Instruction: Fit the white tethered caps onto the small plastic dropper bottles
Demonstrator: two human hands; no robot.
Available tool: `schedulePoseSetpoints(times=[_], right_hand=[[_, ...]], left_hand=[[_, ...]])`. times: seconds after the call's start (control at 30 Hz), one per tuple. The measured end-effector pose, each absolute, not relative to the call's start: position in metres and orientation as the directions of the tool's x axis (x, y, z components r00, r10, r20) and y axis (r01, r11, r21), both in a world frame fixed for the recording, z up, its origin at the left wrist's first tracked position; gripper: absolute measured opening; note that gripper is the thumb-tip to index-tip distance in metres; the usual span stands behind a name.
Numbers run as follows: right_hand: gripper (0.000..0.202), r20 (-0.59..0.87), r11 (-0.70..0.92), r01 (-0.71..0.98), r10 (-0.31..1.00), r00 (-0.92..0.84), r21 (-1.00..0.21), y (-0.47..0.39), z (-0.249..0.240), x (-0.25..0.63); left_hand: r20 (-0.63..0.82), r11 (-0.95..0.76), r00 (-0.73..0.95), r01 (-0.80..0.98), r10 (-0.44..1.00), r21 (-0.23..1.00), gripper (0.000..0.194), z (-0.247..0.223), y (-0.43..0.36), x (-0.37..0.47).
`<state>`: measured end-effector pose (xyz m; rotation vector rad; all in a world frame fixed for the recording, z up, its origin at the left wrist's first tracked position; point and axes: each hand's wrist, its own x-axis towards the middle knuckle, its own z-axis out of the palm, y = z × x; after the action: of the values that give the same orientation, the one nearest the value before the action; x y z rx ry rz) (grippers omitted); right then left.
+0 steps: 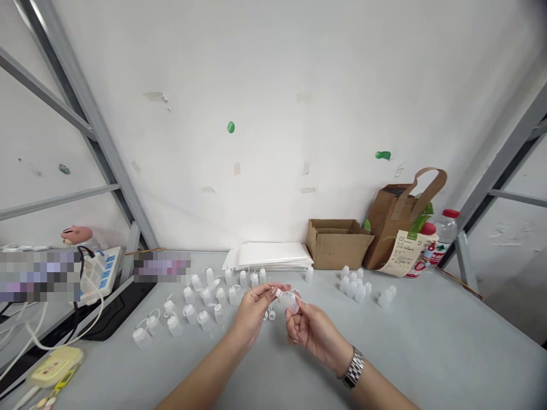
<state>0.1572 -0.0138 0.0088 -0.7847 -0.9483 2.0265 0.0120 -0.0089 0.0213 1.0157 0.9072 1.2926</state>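
Note:
Near the middle of the grey table, my right hand is closed round a small translucent white bottle, which is tilted with its neck toward the left. At that neck my left hand pinches a small white cap between thumb and fingers. Whether the cap is seated on the bottle cannot be made out. Just below the fingers lie a few loose white caps. Several capped bottles with looped straps stand to the left. On the right is a group of bottles without visible straps.
An open cardboard box, a brown paper bag and a red-capped plastic bottle stand along the back right. White flat packets lie by the wall. A power strip, cables and a yellow case are at the left.

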Motion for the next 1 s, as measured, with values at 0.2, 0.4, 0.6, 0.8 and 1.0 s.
schedulePoseSetpoints(times=[0.2, 0.4, 0.6, 0.8, 1.0], right_hand=[[0.042, -0.101, -0.203, -0.292, 0.939, -0.329, -0.935, -0.0151, 0.0111, 0.1545], [0.056, -0.19, -0.298, -0.224, 0.895, -0.403, -0.928, -0.0146, 0.0042, 0.1542], [0.054, -0.115, -0.165, -0.166, 0.954, -0.278, -0.972, -0.0138, 0.0065, 0.1526], [0.055, -0.174, -0.277, -0.193, 0.887, -0.427, -0.941, -0.0137, 0.0053, 0.155], [0.051, -0.046, -0.094, -0.171, 0.962, -0.268, -0.981, -0.0138, 0.0048, 0.1519]], left_hand=[[0.023, -0.021, 0.006, -0.272, 1.0, 0.962, 0.028, 0.0113, -0.0045, 0.0082], [0.017, 0.016, 0.104, -0.31, 0.994, 0.951, 0.028, 0.0189, -0.0065, 0.008], [0.023, -0.002, 0.076, -0.266, 0.997, 0.964, 0.026, 0.0177, -0.0056, 0.0081], [0.061, -0.028, 0.124, -0.253, 0.99, 0.967, 0.024, 0.0149, -0.0035, 0.0058], [0.046, -0.03, 0.061, -0.248, 0.997, 0.968, 0.026, 0.0142, -0.0033, 0.0049]])
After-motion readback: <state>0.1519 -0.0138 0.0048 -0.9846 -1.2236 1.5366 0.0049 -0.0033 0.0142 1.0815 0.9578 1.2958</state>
